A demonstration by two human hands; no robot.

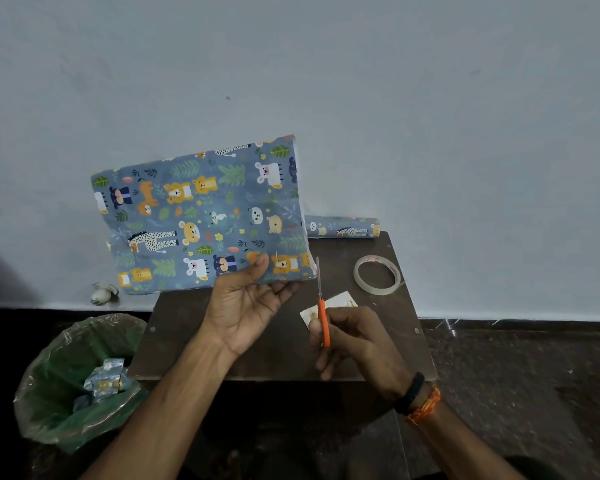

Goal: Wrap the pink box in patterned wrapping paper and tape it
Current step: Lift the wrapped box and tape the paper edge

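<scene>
A box covered in blue animal-patterned wrapping paper (201, 216) is held up above the far left of a small brown table (284, 344); no pink shows. My left hand (250, 299) grips its lower edge, thumb on the front face. My right hand (354, 341) holds orange-handled scissors (322, 306) with the blades pointing up at the paper's lower right corner. A roll of clear tape (377, 274) lies on the table's right side. The rest of the wrapping paper roll (342, 227) lies along the table's far edge by the wall.
A small card (326, 308) lies on the table under the scissors. A bin with a green liner (80, 379) holding paper scraps stands on the dark floor to the left. A small white object (103, 293) sits by the wall.
</scene>
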